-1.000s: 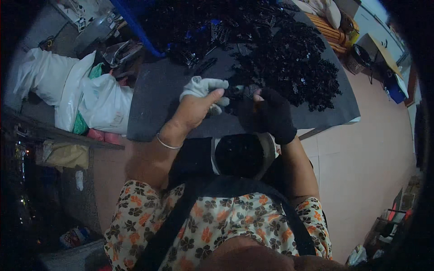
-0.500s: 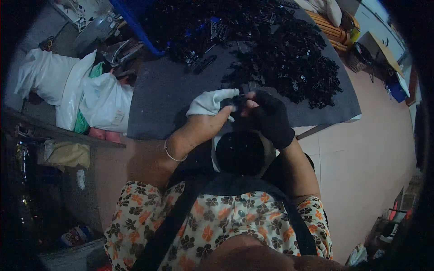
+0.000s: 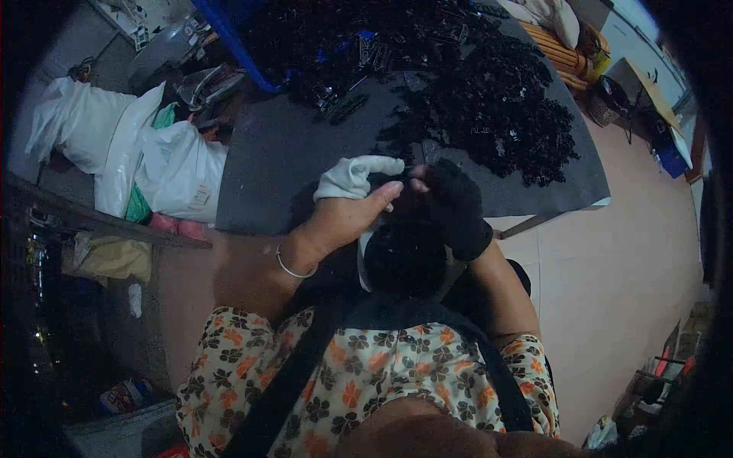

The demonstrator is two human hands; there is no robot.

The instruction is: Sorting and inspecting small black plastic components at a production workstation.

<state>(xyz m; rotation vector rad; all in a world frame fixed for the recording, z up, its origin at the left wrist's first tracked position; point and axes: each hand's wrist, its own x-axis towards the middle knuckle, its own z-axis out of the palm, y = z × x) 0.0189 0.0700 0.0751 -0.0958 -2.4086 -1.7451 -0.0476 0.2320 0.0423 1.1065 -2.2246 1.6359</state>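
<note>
In the dim room, bulging white plastic sacks (image 3: 179, 172) fill the left of the frame, beside a table covered in dark grey cloth (image 3: 267, 168). At centre, your left hand (image 3: 355, 187), in a pale partial glove, narrows thumb and forefinger around what seems a small dark piece (image 3: 398, 177); a fingertip pinch probably suits its size. It's too dark and covered to tell its direction or long axis. Below sits a round, pale-rimmed container (image 3: 364, 267). Your right hand (image 3: 454, 202), in a black fingerless glove, curls close beside; you can't tell whether it grips anything. The heap of small black pieces (image 3: 504, 114), upper right, lies near, presumably for easy reach.
</note>
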